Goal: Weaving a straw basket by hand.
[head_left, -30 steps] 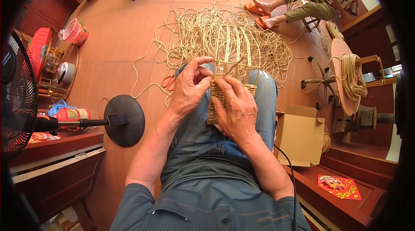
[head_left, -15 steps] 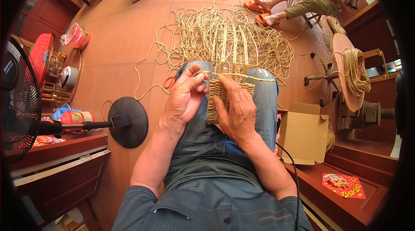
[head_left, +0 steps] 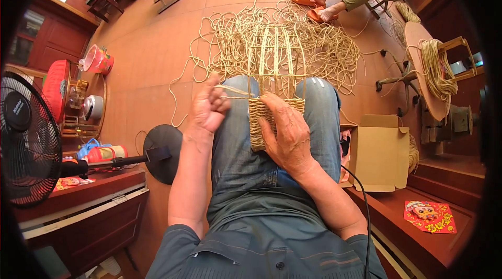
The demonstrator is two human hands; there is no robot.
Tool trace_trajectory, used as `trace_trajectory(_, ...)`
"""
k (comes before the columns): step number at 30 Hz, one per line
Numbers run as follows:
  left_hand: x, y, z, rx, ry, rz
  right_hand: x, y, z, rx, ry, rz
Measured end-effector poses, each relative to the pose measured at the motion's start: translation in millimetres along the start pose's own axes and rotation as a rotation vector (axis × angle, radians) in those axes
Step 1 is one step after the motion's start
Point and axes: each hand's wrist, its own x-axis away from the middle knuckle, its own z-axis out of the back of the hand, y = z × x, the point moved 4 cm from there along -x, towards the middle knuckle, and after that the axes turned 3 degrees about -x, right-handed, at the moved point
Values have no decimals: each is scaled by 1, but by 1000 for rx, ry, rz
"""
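Note:
A partly woven basket (head_left: 258, 127) of twisted straw-coloured cord rests between my thighs. Its lower part is tightly woven, while bare upright rods (head_left: 277, 51) with crossbars rise beyond. My right hand (head_left: 287, 131) grips the woven part, thumb on the near face and fingertips at the top edge. Left of the basket, my left hand (head_left: 208, 109) is raised with curled, slightly blurred fingers. It holds a cord (head_left: 234, 90) that runs in two strands from the fingers to the basket's upper left edge. The fingers' exact grip is smeared by motion.
Beyond my knees a large tangle of cord (head_left: 225, 33) covers the floor. A seated person's feet in orange slippers (head_left: 320, 15) are at the far right. At left stands a black fan (head_left: 31, 138); at right are an open cardboard box (head_left: 380, 156) and a round-topped stand with coiled cord (head_left: 438, 75).
My left hand has moved left, away from the basket, drawing the cord with it. The strand that stretched across to the right is now on the left. My right hand keeps its hold.

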Motion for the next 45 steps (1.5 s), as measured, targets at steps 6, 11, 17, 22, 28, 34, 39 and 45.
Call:
trace_trajectory(6,46,61,13,-228,117,-338,0,0,0,-71,12,-35)
trace_trajectory(11,105,61,-85,-459,4,-618,1,3,4,-125,43,-109)
trace_trajectory(17,150,-24,-146,-1058,-442,-358,-4,-2,1,-82,-10,24)
trace_trajectory(22,139,-41,-150,-1053,-503,-366,3,5,-4,-147,-52,15)
trace_trajectory(28,90,16,-98,-950,2,-658,-12,13,17,-183,68,-59)
trace_trajectory(34,82,-19,-94,-1580,-42,-1066,-21,18,23,-138,28,-116)
trace_trajectory(39,76,-23,-102,-1743,-6,-1187,-44,12,25,-184,1,-206)
trace_trajectory(45,71,-31,-112,-1898,104,-1218,-58,10,18,-251,42,-192)
